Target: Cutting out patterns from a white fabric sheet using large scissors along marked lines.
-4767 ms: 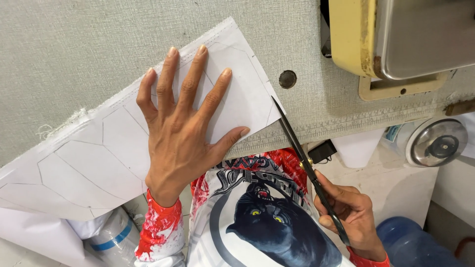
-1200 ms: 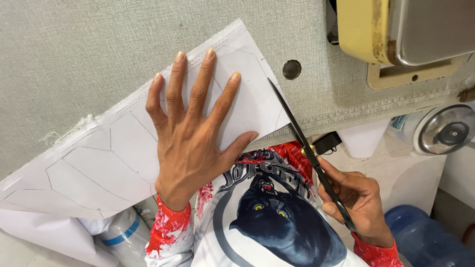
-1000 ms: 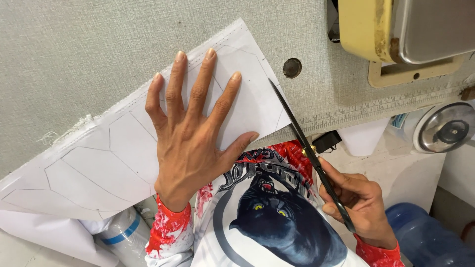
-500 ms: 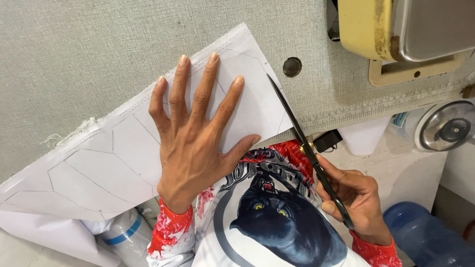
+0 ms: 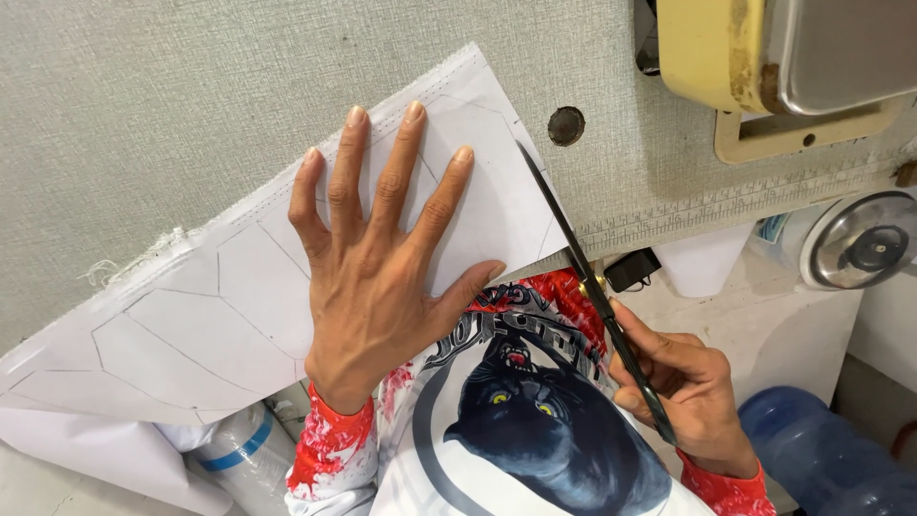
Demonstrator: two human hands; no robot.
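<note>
The white fabric piece (image 5: 239, 315) lies flat on the grey table (image 5: 143, 105), reaching from the near edge of the table up toward its middle, and its lower left part hangs over that near edge. Thin pencil lines of angular shapes are drawn on it. One long edge is frayed, with loose threads near the left end, so it looks like a woven cloth, thin and light.

The left hand (image 5: 382, 277) rests on the fabric with the palm down and all fingers spread wide; it pinches nothing, it only presses the cloth against the table. The right hand (image 5: 683, 387) is below the near edge of the table, closed around the handles of the black scissors (image 5: 592, 287). The blades look almost pressed together and lie along the right edge of the fabric, with the tip pointing toward the far side of the table.

Such a cloth is probably soft and limp, so it would fold or slide easily when it is lifted at one corner. It seems better to hold it flat with a wide palm close to the cutting line, as the left hand does, than to pinch it. It is not fragile, but the frayed edge can lose more threads if it is pulled.

At the far right corner of the table stands a yellow sewing machine (image 5: 764, 67), and blue water bottles (image 5: 821, 459) lie on the floor below.
</note>
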